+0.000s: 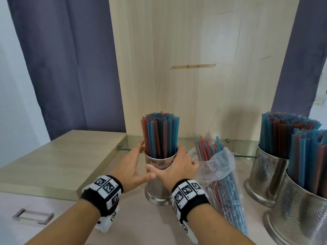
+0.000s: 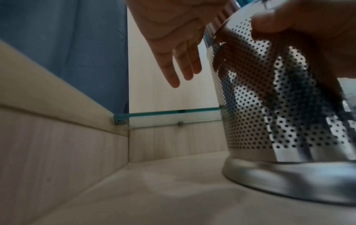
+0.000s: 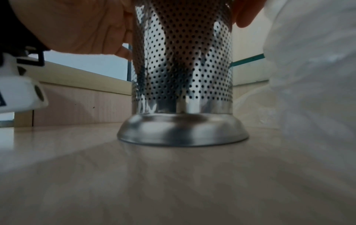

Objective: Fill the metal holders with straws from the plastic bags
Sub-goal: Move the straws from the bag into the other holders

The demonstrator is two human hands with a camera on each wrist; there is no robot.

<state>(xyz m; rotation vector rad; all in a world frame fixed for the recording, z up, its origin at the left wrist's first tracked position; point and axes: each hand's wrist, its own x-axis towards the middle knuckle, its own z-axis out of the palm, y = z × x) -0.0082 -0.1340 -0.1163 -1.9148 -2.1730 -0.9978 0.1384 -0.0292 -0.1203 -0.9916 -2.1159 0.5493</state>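
A perforated metal holder (image 1: 157,184) (image 2: 269,114) (image 3: 183,76) stands upright on the pale counter, packed with red and blue straws (image 1: 161,135). My right hand (image 1: 178,165) grips it near the rim, fingers round the right side and thumb across the front. My left hand (image 1: 131,165) (image 2: 173,45) (image 3: 77,27) lies beside the holder's left side with straight fingers. To the right, a clear plastic bag (image 1: 224,183) (image 3: 308,76) of red and blue straws lies on the counter, its mouth open toward the back.
Two more metal holders (image 1: 265,174) (image 1: 300,209) full of straws stand at the right edge. A glass shelf (image 1: 244,147) (image 2: 163,114) runs along the wooden back panel. A raised wooden top (image 1: 53,165) borders the left, with a drawer handle (image 1: 32,217) below.
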